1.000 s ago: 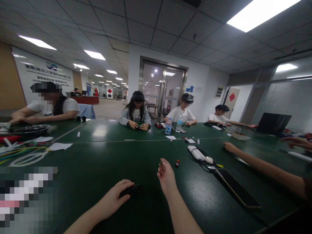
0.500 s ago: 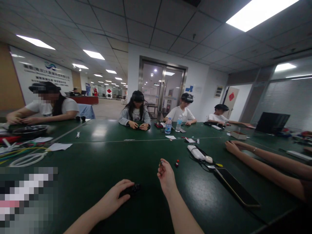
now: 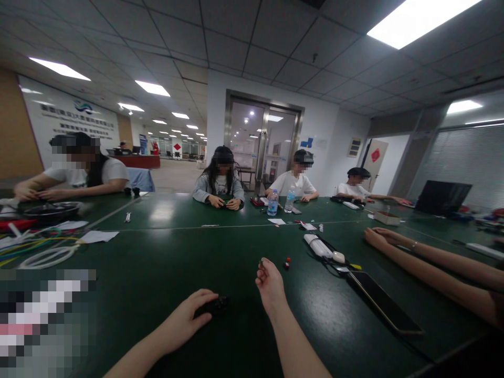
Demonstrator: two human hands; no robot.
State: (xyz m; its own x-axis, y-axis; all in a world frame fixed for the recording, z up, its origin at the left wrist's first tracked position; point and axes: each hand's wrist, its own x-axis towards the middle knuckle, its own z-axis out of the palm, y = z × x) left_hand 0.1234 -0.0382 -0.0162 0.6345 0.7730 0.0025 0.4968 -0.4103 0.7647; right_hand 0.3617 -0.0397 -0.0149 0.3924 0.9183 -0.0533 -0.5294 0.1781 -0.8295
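Note:
My left hand (image 3: pixel 192 314) rests low over the dark green table (image 3: pixel 165 262), its thumb and fingers closed around a small black object (image 3: pixel 219 304) whose kind I cannot make out. To the right, my right hand (image 3: pixel 271 283) is raised a little above the tabletop with its fingers pinched together. A tiny dark piece (image 3: pixel 261 263) shows at those fingertips, too small to name. Just beyond that hand lies a small red and black item (image 3: pixel 287 263) on the table.
A white power strip (image 3: pixel 318 245) and a dark phone (image 3: pixel 384 302) with a cable lie to the right. Another person's forearms (image 3: pixel 429 262) rest beyond them. Two water bottles (image 3: pixel 272 203) stand across the table. Cables (image 3: pixel 49 257) and papers (image 3: pixel 98 237) lie at left. Several people sit around.
Both hands hold nearly the same place and grip. The whole view has shifted very slightly to the right.

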